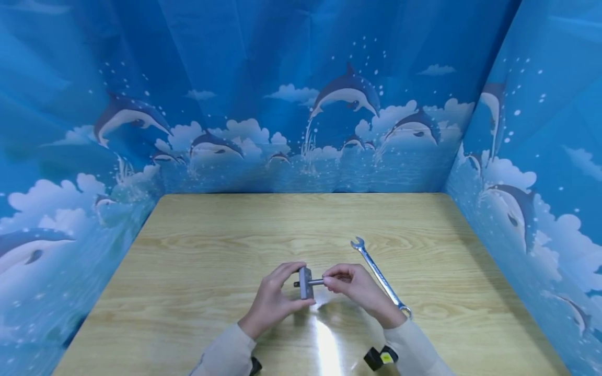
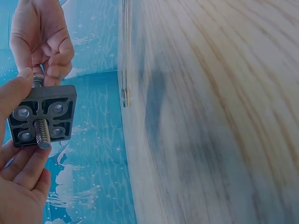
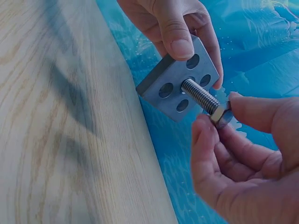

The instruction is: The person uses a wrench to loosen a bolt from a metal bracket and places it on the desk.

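Observation:
A square grey metal plate with holes near its corners is gripped at its edges by my left hand, thumb on one side and fingers on the opposite one. Through the plate's centre runs a threaded hex bolt; its tip sticks out of the ribbed face. My right hand pinches the hex head between thumb and fingertips. In the head view both hands are over the table, plate between them, bolt lying roughly sideways.
A combination wrench lies slantwise on the wooden table, its ring end beside my right wrist. Blue dolphin-print sheets stand behind the table and along both sides. Black devices are strapped at the wrists.

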Available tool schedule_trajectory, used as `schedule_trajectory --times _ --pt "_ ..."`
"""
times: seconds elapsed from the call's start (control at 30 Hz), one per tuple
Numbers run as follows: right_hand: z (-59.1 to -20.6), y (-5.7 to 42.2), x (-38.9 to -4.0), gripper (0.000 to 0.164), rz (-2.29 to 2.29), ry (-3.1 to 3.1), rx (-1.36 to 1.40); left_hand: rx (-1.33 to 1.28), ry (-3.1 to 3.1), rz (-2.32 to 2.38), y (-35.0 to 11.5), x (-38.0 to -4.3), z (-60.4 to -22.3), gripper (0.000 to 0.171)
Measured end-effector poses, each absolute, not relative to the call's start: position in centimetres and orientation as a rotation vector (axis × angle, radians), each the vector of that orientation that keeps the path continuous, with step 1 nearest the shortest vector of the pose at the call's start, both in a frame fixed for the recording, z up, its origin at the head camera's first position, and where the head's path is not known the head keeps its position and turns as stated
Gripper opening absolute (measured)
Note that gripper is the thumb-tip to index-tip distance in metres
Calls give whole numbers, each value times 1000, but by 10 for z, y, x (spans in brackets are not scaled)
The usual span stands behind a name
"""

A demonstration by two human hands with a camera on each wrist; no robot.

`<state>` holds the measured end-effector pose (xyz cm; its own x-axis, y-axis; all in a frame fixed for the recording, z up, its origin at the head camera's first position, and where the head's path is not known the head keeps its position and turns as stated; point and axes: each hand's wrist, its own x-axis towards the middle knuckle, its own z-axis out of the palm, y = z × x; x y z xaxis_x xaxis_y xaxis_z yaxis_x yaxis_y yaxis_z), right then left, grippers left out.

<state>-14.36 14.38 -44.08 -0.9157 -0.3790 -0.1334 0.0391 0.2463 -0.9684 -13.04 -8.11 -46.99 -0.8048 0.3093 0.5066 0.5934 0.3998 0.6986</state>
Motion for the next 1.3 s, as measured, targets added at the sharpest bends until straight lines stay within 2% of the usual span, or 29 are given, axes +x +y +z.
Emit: schedule_trajectory --times 0.37,0.5,0.83,1.3 --pt "-447 143 -143 25 -1739 2354 -511 -780 -2346 -1375 -81 -132 -468 76" --pt "-447 143 -144 32 -1745 2334 -504 -776 -2341 -1377 -82 -133 -468 76" --pt "-447 143 -145 52 -1747 2029 -251 -777 -2358 -1359 -82 -132 -467 78" --pt "-442 145 -146 39 -1740 2035 -276 -795 -2367 -1363 -82 -132 -470 78"
